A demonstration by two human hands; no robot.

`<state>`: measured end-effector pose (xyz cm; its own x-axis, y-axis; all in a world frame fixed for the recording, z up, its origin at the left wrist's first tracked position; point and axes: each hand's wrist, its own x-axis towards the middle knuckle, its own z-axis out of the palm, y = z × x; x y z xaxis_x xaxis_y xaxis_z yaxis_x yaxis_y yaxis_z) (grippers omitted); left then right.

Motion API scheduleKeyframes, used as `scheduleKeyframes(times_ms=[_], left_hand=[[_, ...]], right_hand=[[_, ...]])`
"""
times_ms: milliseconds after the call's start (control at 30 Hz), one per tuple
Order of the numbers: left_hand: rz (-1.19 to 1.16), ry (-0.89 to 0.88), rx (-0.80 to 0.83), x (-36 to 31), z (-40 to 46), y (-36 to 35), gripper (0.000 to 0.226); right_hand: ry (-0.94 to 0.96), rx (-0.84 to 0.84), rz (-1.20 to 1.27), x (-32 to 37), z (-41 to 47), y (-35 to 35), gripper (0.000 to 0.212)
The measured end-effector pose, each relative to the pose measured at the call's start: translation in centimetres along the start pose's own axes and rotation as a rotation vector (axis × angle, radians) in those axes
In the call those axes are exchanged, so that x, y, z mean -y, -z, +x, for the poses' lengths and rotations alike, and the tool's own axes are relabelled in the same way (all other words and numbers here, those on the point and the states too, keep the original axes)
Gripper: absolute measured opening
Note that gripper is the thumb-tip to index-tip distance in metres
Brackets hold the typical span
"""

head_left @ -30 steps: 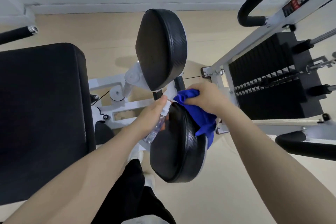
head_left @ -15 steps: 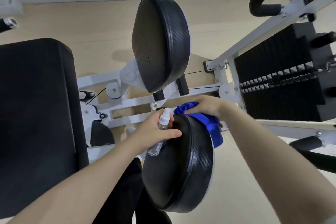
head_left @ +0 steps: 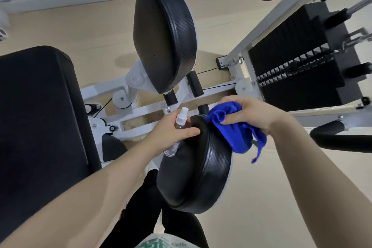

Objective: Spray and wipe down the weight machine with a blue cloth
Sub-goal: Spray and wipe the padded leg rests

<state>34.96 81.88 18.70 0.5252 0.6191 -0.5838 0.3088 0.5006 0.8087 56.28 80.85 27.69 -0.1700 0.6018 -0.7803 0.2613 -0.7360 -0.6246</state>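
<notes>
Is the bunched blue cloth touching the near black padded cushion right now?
Touching. The head view shows the blue cloth, held by the right hand, pressed against the near black cushion's upper edge, with no gap.

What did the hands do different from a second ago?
The right hand slid the blue cloth from the top edge of the near black pad round onto its right side, so more cloth hangs down there. The left hand shifted a little, its thumb now pressing the pad's top. Nothing was let go: the left hand still holds the spray bottle, the right still grips the cloth.
</notes>
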Motion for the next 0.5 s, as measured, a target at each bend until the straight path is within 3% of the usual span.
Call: scheduleKeyframes(times_ms=[300, 433, 500], left_hand=[[0.073, -0.164, -0.067, -1.7, -2.2, 0.6, 0.021], [0.101, -0.298, -0.093, -2.1, -4.1, 0.2, 0.042], [0.249, -0.398, -0.091, -2.0, -5.1, 0.3, 0.058]], right_hand=[[0.449, -0.101, -0.687, -0.7, -6.0, -6.0, 0.026], [0.561, -0.381, -0.823, -0.9, -4.1, -5.4, 0.030], [0.686, -0.625, -0.931, -2.2, -3.8, -6.3, 0.033]])
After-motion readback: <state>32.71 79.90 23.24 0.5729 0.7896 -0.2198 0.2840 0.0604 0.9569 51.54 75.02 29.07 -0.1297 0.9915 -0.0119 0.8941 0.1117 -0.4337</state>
